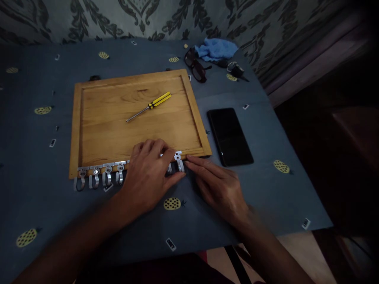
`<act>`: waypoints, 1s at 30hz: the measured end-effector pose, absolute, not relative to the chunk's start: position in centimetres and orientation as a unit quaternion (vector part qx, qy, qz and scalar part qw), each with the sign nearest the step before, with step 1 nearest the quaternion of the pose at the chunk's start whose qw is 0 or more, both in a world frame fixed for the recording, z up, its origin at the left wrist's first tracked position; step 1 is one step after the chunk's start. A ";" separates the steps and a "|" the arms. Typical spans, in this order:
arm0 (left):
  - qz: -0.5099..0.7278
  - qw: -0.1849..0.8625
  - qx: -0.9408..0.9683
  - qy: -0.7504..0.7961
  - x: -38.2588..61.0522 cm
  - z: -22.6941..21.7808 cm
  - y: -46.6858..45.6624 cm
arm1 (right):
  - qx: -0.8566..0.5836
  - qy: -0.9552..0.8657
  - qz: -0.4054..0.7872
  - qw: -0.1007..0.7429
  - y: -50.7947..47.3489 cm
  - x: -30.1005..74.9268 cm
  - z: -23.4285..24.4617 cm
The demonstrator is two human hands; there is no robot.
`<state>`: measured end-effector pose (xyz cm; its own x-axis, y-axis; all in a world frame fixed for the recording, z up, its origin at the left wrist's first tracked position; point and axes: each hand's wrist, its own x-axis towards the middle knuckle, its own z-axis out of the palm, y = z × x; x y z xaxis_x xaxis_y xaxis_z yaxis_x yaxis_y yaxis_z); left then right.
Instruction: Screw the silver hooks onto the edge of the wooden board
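Note:
A framed wooden board (103, 134) lies on the table. Along its near edge runs a metal hook rail (108, 172) with several silver hooks facing me. My left hand (148, 175) is closed over the rail's middle and right part, fingers on the board side and thumb below near the rightmost hook, hiding some hooks. My right hand (220, 185) has its fingertips pressed together at the near edge, just right of that hook; whatever is between them is too small or hidden to tell. A screwdriver (160, 100) with a yellow and black handle rests on the board.
A black phone (231, 136) lies right of the board. Behind it are dark sunglasses (196, 67), a blue cloth (216, 49) and keys (236, 70). The pineapple-print tablecloth (266, 197) covers the table, whose right edge slants. A patterned curtain (142, 17) hangs behind.

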<state>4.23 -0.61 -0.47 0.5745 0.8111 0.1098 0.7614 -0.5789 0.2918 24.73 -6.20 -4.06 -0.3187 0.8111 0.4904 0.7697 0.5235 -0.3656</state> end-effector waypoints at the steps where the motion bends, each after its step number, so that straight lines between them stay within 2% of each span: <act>1: 0.115 0.109 0.881 0.446 4.2 -0.5 -0.6 | -0.488 -0.811 0.034 0.321 -6.2 24.8 -4.1; 5: 0.099 0.123 0.878 0.452 4.3 -0.3 -0.5 | -0.491 -0.807 0.056 0.324 -6.1 24.9 -4.1; 9: 0.067 0.142 0.871 0.466 4.5 0.0 -0.3 | -0.500 -0.777 0.115 0.365 -5.6 24.9 -3.8; 15: 0.028 0.175 0.863 0.473 4.7 0.6 -0.2 | -0.508 -0.755 0.149 0.386 -2.0 24.3 -1.6; 23: 0.059 0.172 0.863 0.471 4.7 0.7 -0.2 | -0.464 -0.835 0.189 0.227 6.1 19.4 1.4; 30: 0.071 0.200 0.865 0.456 4.3 -0.1 0.2 | -0.357 -0.914 0.157 0.108 9.5 10.2 3.1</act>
<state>4.35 0.16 -0.07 0.5747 0.8162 -0.0601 0.7599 -0.5049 0.4095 10.25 9.54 3.13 -0.7210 0.6875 0.0863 0.6196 0.6955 -0.3638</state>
